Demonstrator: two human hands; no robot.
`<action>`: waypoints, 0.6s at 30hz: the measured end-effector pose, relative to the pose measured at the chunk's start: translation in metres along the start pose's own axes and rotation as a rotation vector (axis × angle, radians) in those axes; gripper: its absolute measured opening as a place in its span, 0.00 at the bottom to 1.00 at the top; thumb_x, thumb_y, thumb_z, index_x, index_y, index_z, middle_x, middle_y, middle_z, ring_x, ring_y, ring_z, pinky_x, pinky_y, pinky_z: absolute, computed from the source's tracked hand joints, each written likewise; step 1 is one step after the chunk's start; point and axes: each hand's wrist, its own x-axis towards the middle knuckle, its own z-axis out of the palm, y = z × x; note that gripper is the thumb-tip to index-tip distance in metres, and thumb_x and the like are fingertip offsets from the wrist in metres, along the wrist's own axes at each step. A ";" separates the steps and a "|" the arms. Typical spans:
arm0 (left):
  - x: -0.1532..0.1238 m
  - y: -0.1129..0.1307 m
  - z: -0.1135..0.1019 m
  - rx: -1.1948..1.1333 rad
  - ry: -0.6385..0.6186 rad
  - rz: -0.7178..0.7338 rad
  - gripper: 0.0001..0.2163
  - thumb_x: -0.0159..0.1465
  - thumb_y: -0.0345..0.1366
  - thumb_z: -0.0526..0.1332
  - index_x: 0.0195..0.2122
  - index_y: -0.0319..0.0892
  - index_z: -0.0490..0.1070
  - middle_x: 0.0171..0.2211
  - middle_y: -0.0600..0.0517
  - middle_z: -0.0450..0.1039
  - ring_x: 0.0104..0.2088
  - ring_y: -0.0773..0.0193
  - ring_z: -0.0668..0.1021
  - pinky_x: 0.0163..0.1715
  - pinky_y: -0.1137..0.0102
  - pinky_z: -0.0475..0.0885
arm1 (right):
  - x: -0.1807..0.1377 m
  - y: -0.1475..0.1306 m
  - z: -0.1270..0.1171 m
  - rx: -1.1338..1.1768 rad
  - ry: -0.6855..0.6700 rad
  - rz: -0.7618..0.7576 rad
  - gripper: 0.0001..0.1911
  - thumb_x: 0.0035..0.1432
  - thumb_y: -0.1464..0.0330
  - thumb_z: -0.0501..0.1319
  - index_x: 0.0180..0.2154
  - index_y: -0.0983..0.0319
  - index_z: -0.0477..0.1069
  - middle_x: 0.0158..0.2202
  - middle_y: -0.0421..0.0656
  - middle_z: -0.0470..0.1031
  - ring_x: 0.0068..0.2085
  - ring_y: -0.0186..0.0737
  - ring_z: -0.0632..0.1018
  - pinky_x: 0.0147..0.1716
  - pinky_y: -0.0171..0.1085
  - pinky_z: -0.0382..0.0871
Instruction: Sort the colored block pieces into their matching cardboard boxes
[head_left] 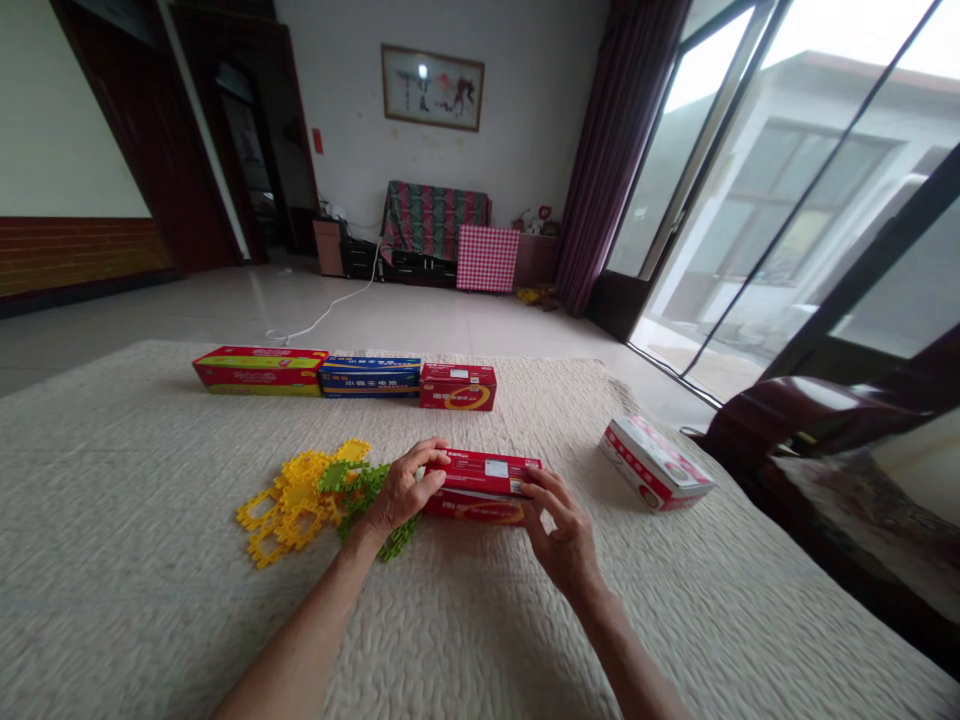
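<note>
Between my two hands lies a red cardboard box (480, 500) with a white label on top, resting on the quilted cover. My left hand (409, 485) grips its left end, thumb and fingers on the top edge. The right end is held by my right hand (559, 525), fingertips on the top and side. Green plastic interlocking pieces (397, 540) lie right by my left hand, partly hidden under it. Yellow plastic pieces (300, 490) of the same sort are heaped just left of them.
Farther back stand a red and yellow-green box (262, 372), a blue box (371, 378) and another red box (457, 388) in a row. A white and red box (656, 465) sits at the right on the beige quilted cover (450, 620). Dark wooden furniture (802, 420) borders the right side.
</note>
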 end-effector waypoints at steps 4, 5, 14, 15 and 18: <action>0.002 -0.001 0.000 0.038 -0.029 0.011 0.08 0.57 0.31 0.57 0.34 0.42 0.75 0.52 0.45 0.73 0.54 0.55 0.74 0.56 0.61 0.65 | -0.003 -0.012 0.001 -0.136 -0.055 0.014 0.14 0.58 0.73 0.56 0.46 0.57 0.71 0.53 0.48 0.71 0.59 0.50 0.66 0.55 0.56 0.65; 0.002 0.000 0.000 0.048 -0.024 0.009 0.08 0.56 0.31 0.57 0.34 0.43 0.75 0.52 0.45 0.73 0.54 0.55 0.74 0.56 0.61 0.66 | -0.004 -0.017 0.003 -0.169 -0.073 0.023 0.17 0.57 0.74 0.57 0.49 0.58 0.69 0.55 0.48 0.70 0.60 0.52 0.64 0.56 0.58 0.64; 0.010 0.001 0.021 0.098 0.012 0.029 0.10 0.57 0.33 0.57 0.37 0.43 0.76 0.53 0.44 0.71 0.54 0.54 0.74 0.56 0.60 0.67 | 0.008 0.006 0.019 -0.249 -0.096 0.011 0.24 0.57 0.80 0.50 0.53 0.57 0.66 0.57 0.48 0.66 0.62 0.50 0.59 0.56 0.56 0.66; 0.016 0.001 0.029 0.100 0.013 0.034 0.10 0.57 0.33 0.58 0.38 0.43 0.76 0.54 0.44 0.71 0.54 0.53 0.73 0.56 0.60 0.67 | 0.015 0.016 0.015 -0.252 -0.093 -0.003 0.23 0.57 0.79 0.50 0.52 0.58 0.66 0.56 0.49 0.66 0.61 0.49 0.60 0.55 0.55 0.66; 0.037 -0.003 0.057 0.105 -0.018 0.045 0.14 0.53 0.32 0.61 0.42 0.43 0.75 0.57 0.42 0.67 0.56 0.51 0.71 0.57 0.57 0.66 | 0.034 0.044 0.004 -0.337 -0.110 0.004 0.22 0.55 0.79 0.51 0.51 0.60 0.67 0.54 0.50 0.68 0.60 0.50 0.62 0.53 0.54 0.66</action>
